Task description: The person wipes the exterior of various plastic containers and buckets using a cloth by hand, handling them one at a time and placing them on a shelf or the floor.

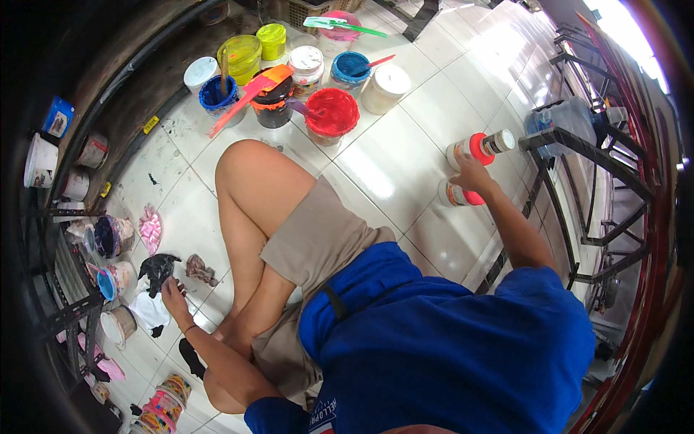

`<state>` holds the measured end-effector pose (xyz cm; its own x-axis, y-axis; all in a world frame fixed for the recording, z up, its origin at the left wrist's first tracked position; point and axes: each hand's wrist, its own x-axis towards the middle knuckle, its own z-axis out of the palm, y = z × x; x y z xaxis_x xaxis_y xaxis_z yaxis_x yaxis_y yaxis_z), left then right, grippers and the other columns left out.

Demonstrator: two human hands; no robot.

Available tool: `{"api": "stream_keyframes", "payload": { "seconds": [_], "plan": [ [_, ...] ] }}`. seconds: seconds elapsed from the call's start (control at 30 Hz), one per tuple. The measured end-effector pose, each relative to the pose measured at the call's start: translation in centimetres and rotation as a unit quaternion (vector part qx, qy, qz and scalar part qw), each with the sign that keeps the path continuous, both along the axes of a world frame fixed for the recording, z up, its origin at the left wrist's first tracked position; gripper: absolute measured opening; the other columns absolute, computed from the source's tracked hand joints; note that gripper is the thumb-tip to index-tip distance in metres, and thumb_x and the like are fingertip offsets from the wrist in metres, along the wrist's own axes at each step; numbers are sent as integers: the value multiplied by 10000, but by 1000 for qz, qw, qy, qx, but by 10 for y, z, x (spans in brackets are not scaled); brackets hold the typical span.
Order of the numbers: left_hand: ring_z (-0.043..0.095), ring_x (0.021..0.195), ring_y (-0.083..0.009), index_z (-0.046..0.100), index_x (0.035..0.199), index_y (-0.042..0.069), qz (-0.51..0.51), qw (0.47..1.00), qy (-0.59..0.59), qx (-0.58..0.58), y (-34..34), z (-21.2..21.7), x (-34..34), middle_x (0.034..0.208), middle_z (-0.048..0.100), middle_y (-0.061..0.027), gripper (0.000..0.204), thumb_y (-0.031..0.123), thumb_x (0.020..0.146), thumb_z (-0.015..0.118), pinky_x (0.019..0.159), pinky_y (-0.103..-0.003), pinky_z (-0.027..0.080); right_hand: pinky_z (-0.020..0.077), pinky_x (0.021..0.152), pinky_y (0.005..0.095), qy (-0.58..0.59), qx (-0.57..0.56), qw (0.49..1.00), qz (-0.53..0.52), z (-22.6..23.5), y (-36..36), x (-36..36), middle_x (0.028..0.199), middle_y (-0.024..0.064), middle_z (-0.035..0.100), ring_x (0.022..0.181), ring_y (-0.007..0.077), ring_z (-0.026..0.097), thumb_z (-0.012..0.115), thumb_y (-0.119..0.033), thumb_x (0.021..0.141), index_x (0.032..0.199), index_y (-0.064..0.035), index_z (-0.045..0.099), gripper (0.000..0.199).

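Right hand gripped the red-lidded jar; left hand lay open by rags, best kept upright, lifted steadily

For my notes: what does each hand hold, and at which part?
Right hand grips the red-lidded jar at its side. Left hand touches a black rag; grip unclear.

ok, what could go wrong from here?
1. The right hand reaches far out to the red-lidded jars on glossy tile; one could tip or roll.
2. The left hand rests by stained rags, so paint may smear onto it.
3. The open red paint tub sits near the knee; a shift could knock it.
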<state>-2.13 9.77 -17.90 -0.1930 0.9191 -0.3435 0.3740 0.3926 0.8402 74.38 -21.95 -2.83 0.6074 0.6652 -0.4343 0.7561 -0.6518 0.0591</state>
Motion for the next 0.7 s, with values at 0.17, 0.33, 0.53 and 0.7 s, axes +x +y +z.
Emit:
{"api": "stream_keyframes", "payload": {
  "seconds": [0.17, 0.33, 0.53, 0.7],
  "plan": [
    [615, 766, -145, 606, 1175, 11, 6, 999, 48, 8, -19, 15, -8, 979, 658, -74, 385, 331, 966, 556, 646, -270, 466, 476, 963, 446, 18, 184, 982, 38, -3, 149, -28, 1305, 230, 543, 1133, 384, 580, 698, -365, 795, 1323, 13, 483, 684],
    [624, 750, -138, 614, 1152, 14, 8, 999, 27, 31, -24, 19, 7, 955, 666, -73, 356, 314, 966, 566, 634, -263, 473, 492, 912, 425, 37, 32, 991, 123, -9, 190, -15, 1129, 213, 652, 1056, 349, 625, 632, -350, 836, 1202, -43, 617, 478],
    [650, 807, -182, 621, 1101, -56, -57, 993, 77, 71, -23, 37, 63, 970, 683, -130, 310, 217, 973, 553, 723, -303, 517, 512, 801, 329, 398, -3, 880, 259, 104, 274, -125, 959, 108, 688, 867, 221, 653, 607, -334, 890, 1090, -17, 666, 379],
    [645, 815, -163, 632, 1086, -49, -94, 992, 31, 81, -23, 49, 88, 936, 692, -129, 246, 152, 968, 553, 753, -294, 508, 490, 885, 338, 261, 304, 842, 362, 127, 419, -189, 1097, 114, 657, 1020, 185, 617, 596, -309, 929, 1202, 5, 599, 416]
  ]
}}
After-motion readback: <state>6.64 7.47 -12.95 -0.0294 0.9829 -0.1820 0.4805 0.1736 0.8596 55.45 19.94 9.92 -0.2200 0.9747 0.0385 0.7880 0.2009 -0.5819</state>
